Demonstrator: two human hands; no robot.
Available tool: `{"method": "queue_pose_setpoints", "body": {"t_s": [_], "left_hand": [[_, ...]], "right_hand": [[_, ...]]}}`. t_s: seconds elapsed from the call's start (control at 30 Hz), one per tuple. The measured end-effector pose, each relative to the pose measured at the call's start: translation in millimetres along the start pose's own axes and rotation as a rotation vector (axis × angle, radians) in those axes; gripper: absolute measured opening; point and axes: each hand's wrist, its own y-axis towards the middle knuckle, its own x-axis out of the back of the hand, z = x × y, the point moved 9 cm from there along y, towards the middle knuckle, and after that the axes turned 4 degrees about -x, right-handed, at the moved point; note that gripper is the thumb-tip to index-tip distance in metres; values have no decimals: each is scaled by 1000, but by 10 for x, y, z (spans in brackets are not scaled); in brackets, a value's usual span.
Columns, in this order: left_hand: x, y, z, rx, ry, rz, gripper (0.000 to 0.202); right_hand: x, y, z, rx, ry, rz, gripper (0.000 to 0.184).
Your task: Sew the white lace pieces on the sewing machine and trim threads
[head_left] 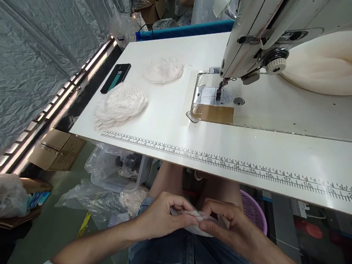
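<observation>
Over my lap, below the table's front edge, a small piece of white lace fabric [198, 216] is pinched between both hands. My left hand [169, 215] is closed on its left side, thumb against the fingers. On the other side my right hand [225, 223] grips it the same way, and the two thumbs nearly meet. Part of the fabric hangs under the fingers, and its full shape is hidden. On the white table lie a stack of white lace pieces [121, 106] and, behind it, a sheer pale piece with loose threads [165, 71].
The sewing machine [247, 40] stands at the right, its presser foot [219, 92] over the metal plate. A dark phone [116, 78] lies at the table's left edge. A printed ruler [192, 153] runs along the front. Below are a plastic bin [144, 172] and a purple basket [256, 211].
</observation>
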Motion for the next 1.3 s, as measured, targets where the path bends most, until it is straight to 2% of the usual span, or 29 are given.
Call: {"method": "queue_pose_setpoints", "body": {"t_s": [0.3,0.53,0.7,0.83,1.03,1.1,1.17,1.3], "left_hand": [[-83,61,158,63,-155,-61,32],[-125,102,84,142,-148,32,40],[-186,166,116,230,-150,113,43],[-278,246,132,223,-90,201,40],[-437,406,113,188,10,262,30],[-466,440,-18,127,57,251,25],[-433,424,-239,-4,146,191,20],[-248,281,-642,-337,366,-50,19]], "right_hand": [[54,-58,27,28,55,-47,30],[46,-122,-7,-28,77,-19,29],[78,-165,-56,-29,124,-2,31],[158,-266,-117,-25,122,-35,32],[287,-472,-90,18,14,-97,34],[370,-520,-44,28,-88,-172,32],[447,-580,6,41,-186,-293,23],[477,-690,50,126,-314,-555,17]]}}
